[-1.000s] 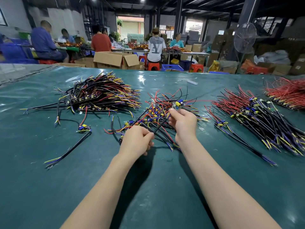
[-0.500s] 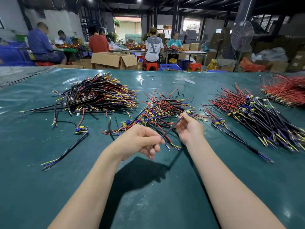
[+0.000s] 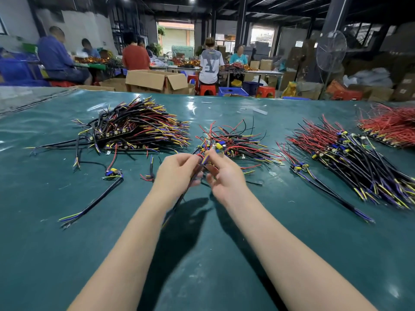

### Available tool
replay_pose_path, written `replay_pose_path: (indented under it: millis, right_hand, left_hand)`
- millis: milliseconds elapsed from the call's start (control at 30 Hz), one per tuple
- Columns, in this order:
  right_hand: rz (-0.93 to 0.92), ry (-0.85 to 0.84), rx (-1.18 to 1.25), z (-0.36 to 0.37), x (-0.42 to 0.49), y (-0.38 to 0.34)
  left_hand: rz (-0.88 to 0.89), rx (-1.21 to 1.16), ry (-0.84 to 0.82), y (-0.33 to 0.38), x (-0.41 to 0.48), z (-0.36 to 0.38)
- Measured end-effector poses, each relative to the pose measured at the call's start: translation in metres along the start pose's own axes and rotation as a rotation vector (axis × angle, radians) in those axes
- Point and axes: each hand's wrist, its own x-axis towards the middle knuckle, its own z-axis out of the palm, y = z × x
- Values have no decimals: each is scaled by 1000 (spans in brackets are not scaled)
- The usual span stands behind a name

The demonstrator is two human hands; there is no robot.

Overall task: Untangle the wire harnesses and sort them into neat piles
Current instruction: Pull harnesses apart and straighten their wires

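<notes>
Green table [image 3: 314, 254] nearest. Lone harness [image 3: 101, 194] lies at left. Left hand [image 3: 177, 173] curls fingers round held harness [image 3: 206, 158], raised off table; right hand [image 3: 226, 176] pinches its wire ends. Tangled pile [image 3: 235, 142] just behind. Left pile [image 3: 139, 129], right pile [image 3: 350, 158] and red pile [image 3: 390, 129] lie well apart.
</notes>
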Motion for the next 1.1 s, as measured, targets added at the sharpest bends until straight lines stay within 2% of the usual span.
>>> replay_pose_path:
  millis: [67, 133, 300, 433, 533, 633, 800, 933, 1100]
  right_hand:
    - [-2, -74, 71, 8, -6, 6]
    - [-28, -93, 33, 9, -7, 7]
    - [-101, -136, -317, 1, -7, 2]
    - [-18, -247, -551, -2, -7, -11]
    - [75, -238, -489, -5, -6, -15]
    - [80, -165, -429, -5, -4, -11]
    - [58, -69, -108, -6, -2, -8]
    - [-4, -71, -101, -5, -2, -4]
    - [-70, 50, -74, -9, 2, -6]
  left_hand:
    - [9, -157, 50, 1, -2, 10]
    - [-41, -252, 59, 1, -2, 10]
    - [-139, -208, 40, 0, 3, -6]
    - [-203, -248, -58, 5, 4, -21]
    - [-240, -180, -141, 5, 3, -27]
    - [-261, -137, -153, 3, 3, -24]
    - [-302, -185, -135, 1, 4, -24]
    - [-248, -91, -102, -3, 6, -25]
    - [-188, 29, -98, -4, 5, -22]
